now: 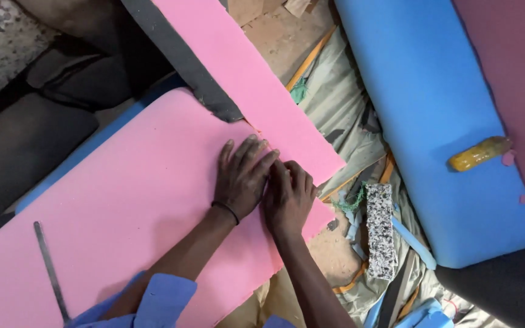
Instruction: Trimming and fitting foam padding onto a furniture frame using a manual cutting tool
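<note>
Head view: left hand (242, 177) and right hand (288, 197) laid flat, nothing grasped, pressed on pink foam (110, 225) at seam with pink strip (256, 85). Even pressure along seam judged best. Metal ruler (50, 270) left of hands.

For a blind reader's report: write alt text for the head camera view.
Seen from above, a person's left hand and right hand press flat, side by side, where two pink foam sheets meet. A thin metal strip lies on the sheet; a blue foam slab lies to the right.
</note>
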